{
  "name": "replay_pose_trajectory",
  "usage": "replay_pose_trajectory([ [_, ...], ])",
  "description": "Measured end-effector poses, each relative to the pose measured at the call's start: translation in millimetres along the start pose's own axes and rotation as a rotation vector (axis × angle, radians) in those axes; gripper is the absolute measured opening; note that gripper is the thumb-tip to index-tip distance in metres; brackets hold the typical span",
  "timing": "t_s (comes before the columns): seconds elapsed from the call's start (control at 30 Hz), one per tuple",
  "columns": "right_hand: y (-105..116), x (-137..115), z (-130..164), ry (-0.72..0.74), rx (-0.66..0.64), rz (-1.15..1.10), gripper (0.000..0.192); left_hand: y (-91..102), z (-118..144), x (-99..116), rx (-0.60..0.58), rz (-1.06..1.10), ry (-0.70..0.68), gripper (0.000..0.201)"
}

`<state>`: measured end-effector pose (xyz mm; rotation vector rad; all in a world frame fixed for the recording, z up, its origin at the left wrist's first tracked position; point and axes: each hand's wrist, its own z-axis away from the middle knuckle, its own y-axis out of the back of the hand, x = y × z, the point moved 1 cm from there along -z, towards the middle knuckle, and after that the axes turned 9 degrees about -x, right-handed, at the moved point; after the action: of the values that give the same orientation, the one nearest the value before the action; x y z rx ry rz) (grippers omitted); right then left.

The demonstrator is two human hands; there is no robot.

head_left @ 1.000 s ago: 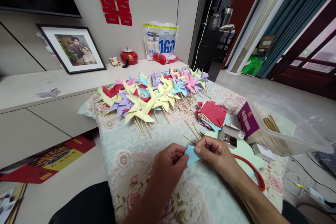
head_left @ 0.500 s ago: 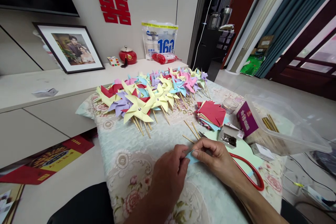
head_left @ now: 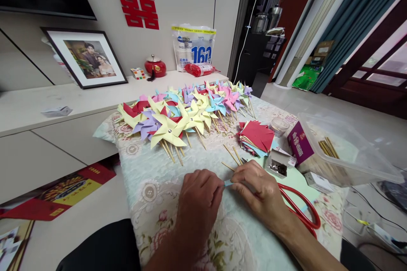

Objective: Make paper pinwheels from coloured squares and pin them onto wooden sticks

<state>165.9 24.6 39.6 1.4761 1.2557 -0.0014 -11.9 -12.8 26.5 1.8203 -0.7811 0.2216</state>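
Blue paper (head_left: 228, 183) spans the small gap between the two hands, low over the near part of the counter (head_left: 206, 161). What has just changed is how much of it shows: a second ago a broad blue face lay between the fingers, and now only a thin sliver is visible. The left hand (head_left: 200, 194) has rolled over so that its knuckles face up. This suggests that the paper is being folded or turned, though which of the two I cannot tell. Each grip is narrow: the left pinches one end of the sheet, the right hand (head_left: 256, 184) the other, with most of it hidden by the fingers. More of the red-handled scissors (head_left: 317, 217) also shows beside the right forearm.

A floral cloth (head_left: 152, 173) covers the counter. Finished paper pinwheels (head_left: 169, 131) crowd its far side; nearer lie loose wooden sticks (head_left: 232, 155), a pile of cut paper squares (head_left: 256, 135), a small carton of metal fasteners (head_left: 278, 168) and a clear plastic bin (head_left: 359, 173).

Behind, a white cabinet (head_left: 19, 112) carries a framed photograph (head_left: 90, 61), a red lidded pot (head_left: 155, 68) and a bag of cups (head_left: 194, 42). A teal curtain (head_left: 359, 25) hangs at right.
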Motion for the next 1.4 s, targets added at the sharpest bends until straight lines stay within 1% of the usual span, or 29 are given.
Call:
replay_pose_trajectory([
  [0.07,-3.1,0.7,1.7,0.085,-0.010,0.122,0.014,1.7,0.1,-2.4,0.057,-0.099,-0.087,0.019],
  [0.1,-4.8,1.0,2.5,0.115,-0.026,0.174,0.015,2.3,0.0,-3.8,0.067,-0.151,-0.123,0.020],
  [0.17,-8.0,1.6,3.8,0.148,-0.073,0.255,0.017,2.8,0.5,-6.9,0.041,-0.244,-0.186,0.021],
  [0.27,-11.7,2.0,5.2,0.168,-0.186,0.344,0.020,2.4,4.4,-11.2,-0.050,-0.330,-0.271,0.022],
  [0.33,-12.6,2.2,6.6,0.163,-0.295,0.364,0.022,2.0,10.3,-13.4,-0.109,-0.355,-0.312,0.022],
  [0.4,-11.8,2.9,8.5,0.134,-0.398,0.326,0.021,1.9,18.8,-14.8,-0.154,-0.376,-0.332,0.022],
  [0.47,-9.7,3.7,10.3,0.089,-0.437,0.237,0.021,2.1,29.0,-15.5,-0.164,-0.405,-0.342,0.023],
  [0.53,-8.5,4.3,11.2,0.042,-0.415,0.127,0.020,2.2,39.3,-15.1,-0.147,-0.427,-0.345,0.027],
  [0.63,-11.9,3.8,10.0,-0.070,-0.349,0.006,0.018,1.4,51.2,-12.5,-0.148,-0.415,-0.271,0.036],
  [0.73,-21.3,1.1,7.6,-0.213,-0.298,0.025,0.016,-0.3,57.1,-7.4,-0.159,-0.382,-0.196,0.037],
  [0.83,-30.7,-1.6,6.7,-0.301,-0.264,0.094,0.013,-2.7,59.9,-2.9,-0.186,-0.396,-0.174,0.043],
  [0.93,-34.8,0.4,8.1,-0.313,-0.240,0.088,0.011,-5.5,62.4,-1.4,-0.195,-0.416,-0.161,0.046],
  [1.03,-33.6,6.6,9.7,-0.322,-0.210,0.065,0.013,-8.4,64.8,-0.9,-0.178,-0.420,-0.144,0.046],
  [1.13,-31.5,11.9,9.6,-0.345,-0.198,0.051,0.017,-10.0,66.0,0.1,-0.168,-0.431,-0.174,0.044],
  [1.3,-31.7,14.6,6.9,-0.379,-0.190,0.053,0.015,-7.2,65.4,0.2,-0.199,-0.454,-0.198,0.046],
  [1.4,-32.2,15.6,6.1,-0.381,-0.162,0.051,0.019,-5.1,65.2,-0.5,-0.218,-0.452,-0.191,0.047],
])
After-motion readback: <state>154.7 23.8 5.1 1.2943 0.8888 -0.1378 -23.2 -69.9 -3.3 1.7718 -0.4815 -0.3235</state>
